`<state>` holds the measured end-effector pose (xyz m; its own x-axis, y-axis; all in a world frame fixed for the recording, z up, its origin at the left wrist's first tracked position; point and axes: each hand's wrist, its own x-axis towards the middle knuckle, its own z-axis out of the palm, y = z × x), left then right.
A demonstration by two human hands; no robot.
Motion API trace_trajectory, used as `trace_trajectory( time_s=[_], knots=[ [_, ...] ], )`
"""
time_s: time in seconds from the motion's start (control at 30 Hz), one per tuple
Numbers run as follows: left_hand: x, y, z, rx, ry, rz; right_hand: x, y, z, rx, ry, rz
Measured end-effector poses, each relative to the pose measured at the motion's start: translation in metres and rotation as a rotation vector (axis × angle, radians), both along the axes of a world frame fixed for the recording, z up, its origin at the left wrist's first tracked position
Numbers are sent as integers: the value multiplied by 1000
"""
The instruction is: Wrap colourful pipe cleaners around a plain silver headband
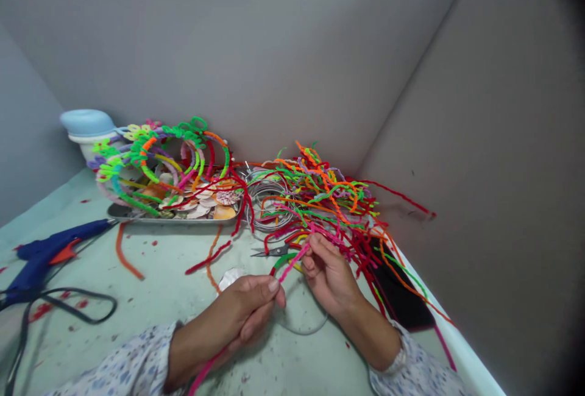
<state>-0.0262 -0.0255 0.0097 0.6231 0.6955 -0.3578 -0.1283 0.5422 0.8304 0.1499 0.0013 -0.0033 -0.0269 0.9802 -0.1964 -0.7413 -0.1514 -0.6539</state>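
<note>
A pink pipe cleaner (295, 263) stretches slantwise between my two hands. My left hand (247, 311) pinches its lower part between thumb and fingers, and a pink length hangs out below the wrist. Higher up and to the right, my right hand (329, 273) pinches it near its upper end. Just behind my hands lies a hoop, partly wrapped in green (284, 261), with a bare grey wire (304, 331) curving below. Small scissors (274, 251) rest behind the hoop. A pale shell (231, 276) sits by my left hand.
A metal tray (173, 220) holds shells and colourful wrapped hoops, beside a blue-lidded container (89, 123). Wire coils (269, 204) and heaped pipe cleaners (329, 192) lie at the back. A blue glue gun (43, 256) with a cord is left; a black phone-like slab (402, 292) is right.
</note>
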Motion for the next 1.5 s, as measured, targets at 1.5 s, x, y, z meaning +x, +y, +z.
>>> trace_trajectory(
  time_s=[1.5],
  knots=[
    [-5,4,10,-86,-105,-2,14,9,-2,163,-505,-161]
  ],
)
